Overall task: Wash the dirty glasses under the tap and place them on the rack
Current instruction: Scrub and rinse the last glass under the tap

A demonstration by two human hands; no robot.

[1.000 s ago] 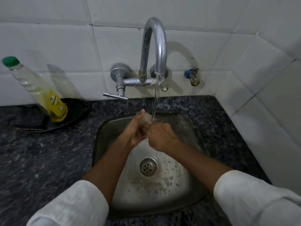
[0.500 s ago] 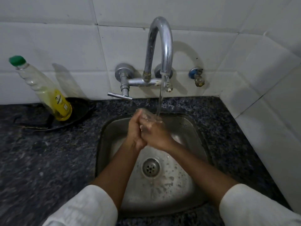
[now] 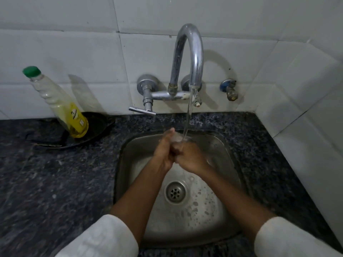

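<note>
A clear glass (image 3: 177, 137) is held over the steel sink (image 3: 130, 164), right under the stream falling from the chrome tap (image 3: 193, 52). My left hand (image 3: 164, 151) wraps round its left side, thumb up. My right hand (image 3: 191, 156) grips it from the right and below. Most of the glass is hidden by my fingers; only its wet upper part shows. No rack is in view.
A dish-soap bottle (image 3: 63, 106) with a green cap leans against the tiles, standing in a black pan (image 3: 96, 127) on the dark granite counter (image 3: 55, 182). The tap lever (image 3: 142, 110) sticks out leftward. Tiled walls close off the back and right.
My hands and the glass have stayed under the stream, with the hands drawn closer together round the glass. The camera has shifted slightly.
</note>
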